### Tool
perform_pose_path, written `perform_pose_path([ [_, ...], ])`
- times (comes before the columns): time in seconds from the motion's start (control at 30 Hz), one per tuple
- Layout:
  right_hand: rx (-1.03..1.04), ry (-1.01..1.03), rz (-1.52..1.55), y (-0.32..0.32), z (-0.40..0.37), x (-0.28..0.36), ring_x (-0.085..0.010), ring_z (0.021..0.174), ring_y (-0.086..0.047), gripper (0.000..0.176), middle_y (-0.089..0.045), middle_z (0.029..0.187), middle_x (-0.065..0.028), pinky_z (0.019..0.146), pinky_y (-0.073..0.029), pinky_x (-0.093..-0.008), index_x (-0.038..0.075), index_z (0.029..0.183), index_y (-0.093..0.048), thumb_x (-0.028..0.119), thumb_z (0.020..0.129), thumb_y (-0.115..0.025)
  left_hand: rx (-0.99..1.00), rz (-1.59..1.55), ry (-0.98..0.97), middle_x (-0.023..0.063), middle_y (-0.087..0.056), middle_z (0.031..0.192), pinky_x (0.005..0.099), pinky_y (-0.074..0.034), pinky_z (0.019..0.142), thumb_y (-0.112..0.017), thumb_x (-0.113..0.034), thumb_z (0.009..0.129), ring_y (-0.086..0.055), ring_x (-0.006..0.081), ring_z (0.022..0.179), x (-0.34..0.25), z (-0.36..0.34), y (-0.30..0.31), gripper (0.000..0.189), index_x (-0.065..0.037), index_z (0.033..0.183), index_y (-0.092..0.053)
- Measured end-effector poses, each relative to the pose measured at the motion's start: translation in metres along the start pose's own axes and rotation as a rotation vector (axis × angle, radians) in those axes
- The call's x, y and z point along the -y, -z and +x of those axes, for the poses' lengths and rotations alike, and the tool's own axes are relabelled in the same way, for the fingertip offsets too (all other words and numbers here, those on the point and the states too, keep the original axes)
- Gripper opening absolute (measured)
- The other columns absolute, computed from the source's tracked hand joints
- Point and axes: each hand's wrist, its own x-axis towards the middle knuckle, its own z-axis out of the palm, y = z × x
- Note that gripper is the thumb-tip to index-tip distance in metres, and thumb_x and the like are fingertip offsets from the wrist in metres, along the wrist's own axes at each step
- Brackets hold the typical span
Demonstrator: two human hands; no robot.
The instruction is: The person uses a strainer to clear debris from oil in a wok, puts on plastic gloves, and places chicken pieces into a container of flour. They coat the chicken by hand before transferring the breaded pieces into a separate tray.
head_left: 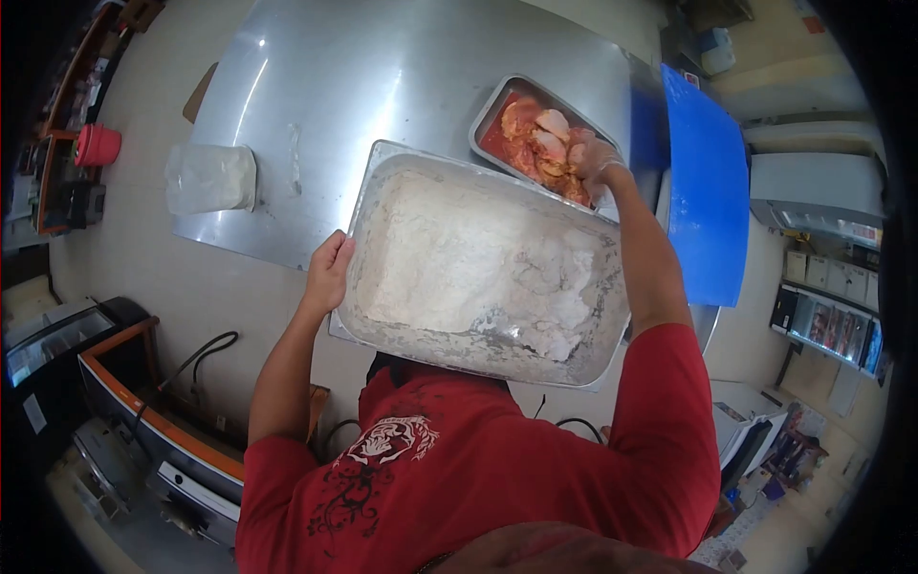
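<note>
In the head view, I see the left hand (331,272) clamped on the large flour tray (449,263) at centre; upper right, the gloved right hand (593,159) touches the raw meat (547,142) inside the smaller tray (488,102), its grip unclear.
</note>
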Motion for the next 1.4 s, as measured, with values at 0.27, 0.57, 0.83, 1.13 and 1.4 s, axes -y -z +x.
perform_pose_path([
  [0.27, -0.068, -0.154, 0.905, 0.093, -0.077, 0.008, -0.0156, 0.085, -0.065, 0.048, -0.067, 0.107, -0.0079, 0.079, -0.058, -0.0307, 0.008, 0.119, -0.061, 0.007, 0.073, -0.077, 0.012, -0.072, 0.013, -0.0049, -0.038, 0.071, 0.0247, -0.036, 0.063, -0.051, -0.019, 0.105, -0.035, 0.0057, 0.070, -0.007, 0.003, 0.000, 0.031, -0.004, 0.078, -0.044],
  [0.57, 0.204, 0.458, 0.810, 0.121, -0.161, 0.211, -0.0248, 0.092, -0.066, 0.043, -0.063, 0.108, -0.0100, 0.079, -0.058, -0.0388, 0.011, 0.120, -0.058, 0.012, 0.081, -0.076, 0.022, -0.088, 0.025, -0.0048, -0.038, 0.071, 0.0242, -0.036, 0.063, -0.051, -0.018, 0.105, -0.034, 0.0053, 0.071, 0.001, 0.005, 0.000, 0.031, -0.005, 0.078, -0.043],
  [0.83, -0.087, 0.136, 0.429, 0.145, -0.101, 0.164, -0.0327, 0.114, -0.061, 0.051, -0.058, 0.130, -0.0186, 0.097, -0.050, -0.0398, 0.007, 0.133, -0.055, 0.022, 0.086, -0.069, 0.020, -0.067, 0.012, -0.0051, -0.038, 0.071, 0.0240, -0.036, 0.062, -0.051, -0.019, 0.105, -0.035, 0.0048, 0.070, 0.001, 0.006, 0.001, 0.032, -0.005, 0.078, -0.043],
  [1.13, -0.186, -0.119, 0.226, 0.026, 0.031, 0.093, -0.0412, 0.121, -0.056, 0.066, -0.060, 0.128, -0.0220, 0.102, -0.048, -0.0430, 0.010, 0.132, -0.052, 0.014, 0.071, -0.076, 0.011, -0.074, 0.030, -0.0043, -0.039, 0.070, 0.0246, -0.036, 0.060, -0.053, -0.020, 0.104, -0.035, 0.0049, 0.069, 0.003, 0.006, 0.002, 0.031, -0.003, 0.079, -0.045],
  [1.4, -0.187, 0.059, 0.776, 0.060, -0.005, 0.038, -0.0210, 0.088, -0.067, 0.045, -0.066, 0.105, -0.0118, 0.072, -0.056, -0.0358, 0.008, 0.116, -0.055, -0.003, 0.074, -0.065, 0.016, -0.087, 0.058, -0.0035, -0.041, 0.069, 0.0252, -0.036, 0.059, -0.054, -0.020, 0.104, -0.037, 0.0054, 0.068, 0.004, 0.002, 0.002, 0.031, -0.002, 0.079, -0.046],
])
